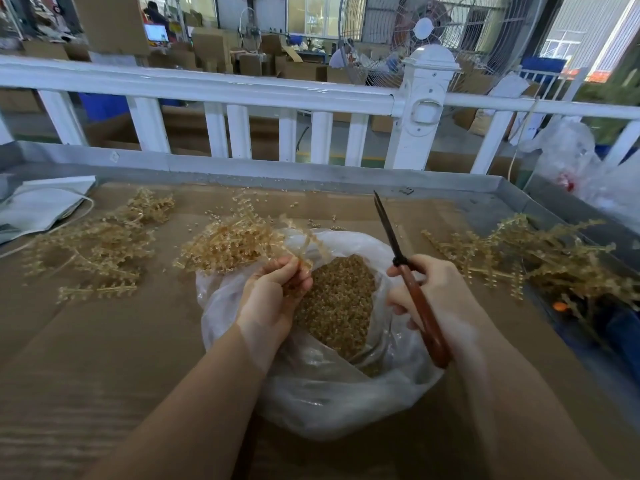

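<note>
Curled left hand point(273, 299) fingers clutch plastic sprigs point(235, 244) above the bag point(346, 396); right hand point(436, 292) grips scissors point(389, 230).

Single wide-angle view from the head, facing forward and down, close over the table point(104, 341); plastic bag point(329, 403) at centre, white railing point(242, 91) across the upper frame, workshop point(277, 46) beyond.
</note>
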`<state>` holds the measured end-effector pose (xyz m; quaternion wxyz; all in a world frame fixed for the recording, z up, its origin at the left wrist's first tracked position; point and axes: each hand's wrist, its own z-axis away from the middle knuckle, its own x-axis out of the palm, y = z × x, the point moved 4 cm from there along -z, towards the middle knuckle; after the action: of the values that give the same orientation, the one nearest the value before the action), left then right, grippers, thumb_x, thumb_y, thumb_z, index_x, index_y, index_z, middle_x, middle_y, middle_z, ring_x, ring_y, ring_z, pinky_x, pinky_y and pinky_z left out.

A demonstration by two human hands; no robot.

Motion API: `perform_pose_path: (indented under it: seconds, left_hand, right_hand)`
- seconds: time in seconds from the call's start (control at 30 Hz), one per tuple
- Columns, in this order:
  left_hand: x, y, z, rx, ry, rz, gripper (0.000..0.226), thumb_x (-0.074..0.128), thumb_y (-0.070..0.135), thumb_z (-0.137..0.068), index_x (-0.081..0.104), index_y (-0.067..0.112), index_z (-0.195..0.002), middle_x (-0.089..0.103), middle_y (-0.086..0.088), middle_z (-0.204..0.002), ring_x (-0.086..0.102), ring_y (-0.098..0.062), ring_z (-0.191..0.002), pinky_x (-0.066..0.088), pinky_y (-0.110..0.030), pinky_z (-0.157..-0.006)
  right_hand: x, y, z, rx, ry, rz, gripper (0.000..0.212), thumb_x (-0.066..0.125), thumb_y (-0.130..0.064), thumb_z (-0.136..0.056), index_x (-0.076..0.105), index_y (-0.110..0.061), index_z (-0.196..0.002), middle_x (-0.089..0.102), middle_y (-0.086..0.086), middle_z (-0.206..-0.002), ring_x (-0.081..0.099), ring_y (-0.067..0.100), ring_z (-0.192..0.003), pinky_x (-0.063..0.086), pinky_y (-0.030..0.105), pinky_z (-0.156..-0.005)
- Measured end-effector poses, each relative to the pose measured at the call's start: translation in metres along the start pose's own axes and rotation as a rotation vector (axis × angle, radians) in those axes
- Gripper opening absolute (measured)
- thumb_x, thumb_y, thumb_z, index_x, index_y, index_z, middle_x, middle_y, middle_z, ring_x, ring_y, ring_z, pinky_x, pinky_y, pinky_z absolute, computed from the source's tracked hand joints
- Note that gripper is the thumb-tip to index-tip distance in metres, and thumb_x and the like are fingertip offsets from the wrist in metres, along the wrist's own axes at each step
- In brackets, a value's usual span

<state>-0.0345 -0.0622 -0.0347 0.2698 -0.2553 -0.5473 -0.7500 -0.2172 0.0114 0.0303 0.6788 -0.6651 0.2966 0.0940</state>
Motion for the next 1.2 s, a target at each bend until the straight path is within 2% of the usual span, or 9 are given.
perform_pose_path:
  seconds: [0.1,0.2,0.27,0.33,0.4,0.53,0.73,0.9,1.2]
  left_hand:
    - [0.003,-0.002,0.003,0.022,-0.118,-0.117,0.019,0.052,-0.006,-0.088,0.054,0.009,-0.076,0.062,-0.002,-0.055,0.060,-0.010,-0.049,0.053,-0.020,-0.051]
    - [0.006,-0.004,0.006,0.056,-0.212,-0.253,0.014,0.053,-0.008,-0.086,0.056,0.005,-0.080,0.063,-0.004,-0.058,0.060,-0.011,-0.050,0.052,-0.020,-0.050]
    - [0.009,-0.005,0.007,0.058,-0.241,-0.317,0.014,0.053,-0.009,-0.085,0.057,0.003,-0.080,0.064,-0.003,-0.057,0.060,-0.010,-0.050,0.052,-0.019,-0.049]
    - [0.010,-0.005,0.009,0.052,-0.250,-0.352,0.016,0.054,-0.011,-0.085,0.058,0.004,-0.078,0.063,-0.003,-0.056,0.059,-0.009,-0.048,0.052,-0.019,-0.048]
    - [0.010,-0.005,0.009,0.045,-0.251,-0.363,0.017,0.054,-0.012,-0.084,0.058,0.004,-0.077,0.063,-0.003,-0.056,0.059,-0.009,-0.048,0.052,-0.019,-0.048]
    - [0.011,-0.004,0.009,0.041,-0.267,-0.377,0.017,0.054,-0.012,-0.084,0.058,0.003,-0.078,0.062,-0.004,-0.057,0.059,-0.010,-0.049,0.051,-0.019,-0.048]
    - [0.010,-0.005,0.008,0.033,-0.259,-0.396,0.016,0.056,-0.012,-0.082,0.059,0.003,-0.079,0.063,-0.005,-0.058,0.060,-0.011,-0.049,0.052,-0.020,-0.049]
    - [0.008,-0.007,0.007,0.044,-0.224,-0.408,0.015,0.058,-0.013,-0.081,0.060,0.002,-0.079,0.063,-0.007,-0.058,0.060,-0.012,-0.048,0.051,-0.020,-0.048]
    - [0.009,-0.007,0.008,0.065,-0.224,-0.455,0.017,0.059,-0.015,-0.079,0.060,0.002,-0.077,0.064,-0.006,-0.054,0.061,-0.012,-0.048,0.052,-0.020,-0.048]
  right_hand:
    - [0.019,-0.001,-0.009,0.002,0.008,-0.019,0.018,0.065,-0.001,-0.082,0.065,-0.017,-0.091,0.067,0.001,-0.083,0.067,0.020,-0.068,0.055,0.033,-0.060]
    - [0.036,-0.006,-0.014,-0.073,-0.001,-0.012,0.015,0.064,-0.006,-0.085,0.065,-0.019,-0.094,0.061,-0.010,-0.074,0.058,-0.001,-0.061,0.042,0.005,-0.056]
    - [0.045,-0.010,-0.017,-0.103,-0.001,-0.014,0.014,0.064,-0.012,-0.088,0.067,-0.020,-0.099,0.056,-0.018,-0.072,0.055,-0.008,-0.063,0.038,-0.001,-0.055]
    - [0.051,-0.011,-0.020,-0.104,0.001,-0.044,0.016,0.064,-0.016,-0.090,0.068,-0.017,-0.105,0.060,-0.015,-0.078,0.061,0.001,-0.079,0.042,0.003,-0.064]
    - [0.055,-0.011,-0.022,-0.097,0.008,-0.069,0.016,0.065,-0.015,-0.090,0.068,-0.015,-0.105,0.066,-0.007,-0.086,0.064,0.013,-0.091,0.050,0.018,-0.078]
    - [0.057,-0.008,-0.024,-0.085,0.025,-0.105,0.016,0.065,-0.014,-0.090,0.068,-0.014,-0.105,0.070,-0.001,-0.095,0.065,0.015,-0.094,0.052,0.034,-0.092]
    - [0.058,-0.006,-0.022,-0.098,0.024,-0.179,0.021,0.068,-0.013,-0.088,0.068,-0.009,-0.109,0.071,0.006,-0.098,0.066,0.019,-0.096,0.052,0.040,-0.092]
    - [0.053,-0.003,-0.020,-0.103,0.001,-0.211,0.024,0.073,-0.011,-0.082,0.069,-0.011,-0.106,0.071,0.003,-0.093,0.068,0.017,-0.089,0.056,0.040,-0.085]
    - [0.059,-0.001,-0.023,-0.146,0.030,-0.159,0.016,0.069,-0.011,-0.087,0.066,-0.018,-0.101,0.069,-0.004,-0.089,0.067,0.013,-0.088,0.055,0.035,-0.087]
